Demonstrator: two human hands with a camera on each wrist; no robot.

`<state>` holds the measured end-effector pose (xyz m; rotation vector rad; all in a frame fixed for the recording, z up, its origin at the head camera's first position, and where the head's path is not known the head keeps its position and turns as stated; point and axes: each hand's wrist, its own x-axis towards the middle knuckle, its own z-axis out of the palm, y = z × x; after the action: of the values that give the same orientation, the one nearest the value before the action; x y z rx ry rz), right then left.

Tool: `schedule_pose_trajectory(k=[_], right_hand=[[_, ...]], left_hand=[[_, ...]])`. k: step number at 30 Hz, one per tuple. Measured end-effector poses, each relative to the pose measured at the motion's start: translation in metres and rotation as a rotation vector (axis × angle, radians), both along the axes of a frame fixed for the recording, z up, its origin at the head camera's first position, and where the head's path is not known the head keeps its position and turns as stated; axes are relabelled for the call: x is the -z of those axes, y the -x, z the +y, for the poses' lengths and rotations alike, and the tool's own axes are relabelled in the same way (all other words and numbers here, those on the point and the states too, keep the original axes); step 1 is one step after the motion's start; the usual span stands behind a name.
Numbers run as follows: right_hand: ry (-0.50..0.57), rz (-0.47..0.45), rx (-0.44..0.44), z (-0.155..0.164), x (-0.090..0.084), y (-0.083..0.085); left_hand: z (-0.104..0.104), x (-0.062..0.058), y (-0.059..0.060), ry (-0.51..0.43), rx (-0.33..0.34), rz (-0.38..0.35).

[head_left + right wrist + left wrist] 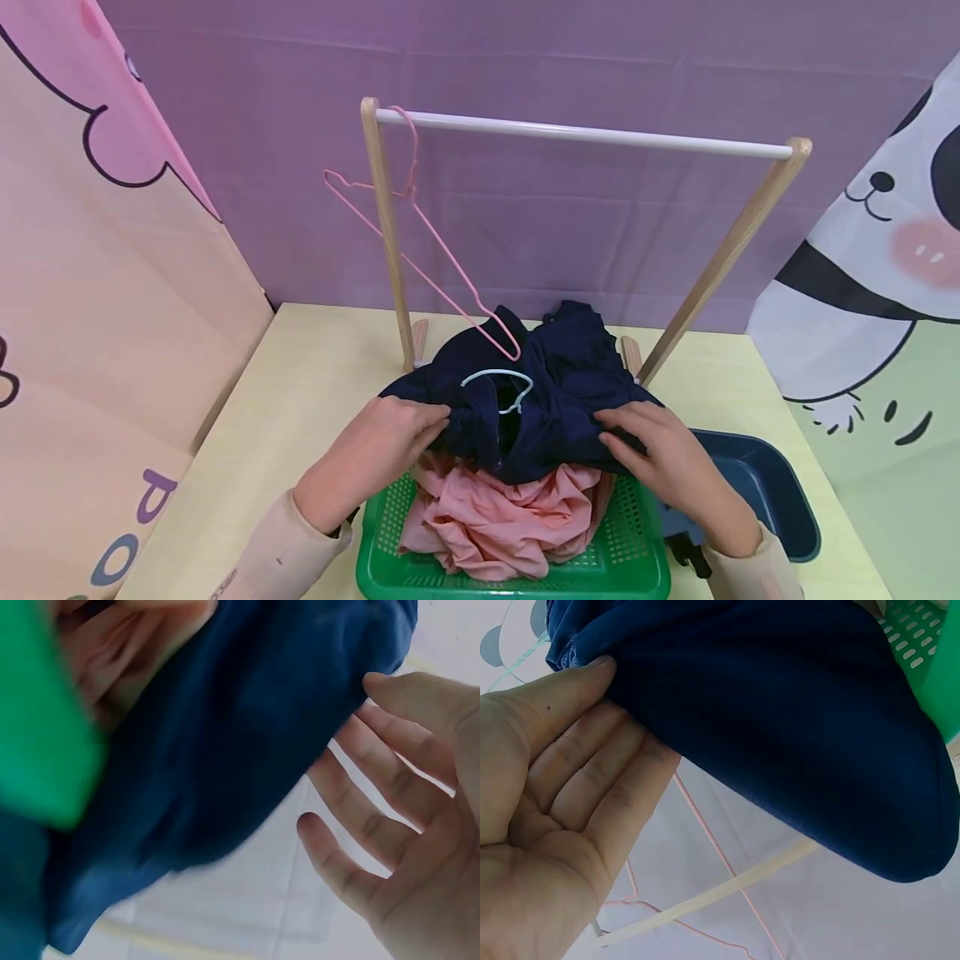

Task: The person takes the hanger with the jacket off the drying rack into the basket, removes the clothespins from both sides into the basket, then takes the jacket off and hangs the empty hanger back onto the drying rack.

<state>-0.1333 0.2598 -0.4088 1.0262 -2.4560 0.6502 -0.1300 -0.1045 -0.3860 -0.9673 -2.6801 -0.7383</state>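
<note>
Garment (562, 433) bunches between pinching left hand (393, 432) and touching right hand (660, 454), fingers spread; below them, perforated basket (632, 533) holds crumpled cloth (498, 521).

In front of you, a wooden rack (723, 258) stands on the pale bench (322, 358), a pink hanger (412, 193) hooked near the left end of its white rail (585, 133). Nearer you, a green basket (657, 550) holds crumpled pink cloth (502, 517); a dark blue tray (757, 475) sits to your right. A purple backdrop (540, 50) hangs behind.
</note>
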Motion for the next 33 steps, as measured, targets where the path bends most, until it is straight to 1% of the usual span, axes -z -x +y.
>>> schedule_pose_trajectory(k=[3, 5, 12, 20, 28, 33], right_hand=[[-0.007, 0.070, -0.048, -0.012, -0.003, 0.005], [-0.008, 0.104, -0.064, -0.016, -0.004, 0.007], [-0.009, 0.133, -0.080, -0.007, -0.003, 0.007], [0.021, 0.167, -0.023, 0.021, 0.002, 0.002], [0.034, 0.135, 0.014, 0.041, 0.005, -0.004], [0.029, 0.118, 0.078, 0.049, 0.009, -0.009]], left_hand=[[-0.001, 0.000, 0.000, 0.000, -0.009, 0.002], [-0.001, 0.000, 0.001, 0.001, -0.018, 0.008], [-0.005, 0.002, 0.001, 0.007, -0.047, 0.023], [-0.015, 0.001, 0.000, -0.022, -0.105, 0.047], [-0.025, 0.004, 0.000, -0.070, -0.118, 0.078], [-0.030, 0.008, -0.001, -0.092, -0.132, 0.103]])
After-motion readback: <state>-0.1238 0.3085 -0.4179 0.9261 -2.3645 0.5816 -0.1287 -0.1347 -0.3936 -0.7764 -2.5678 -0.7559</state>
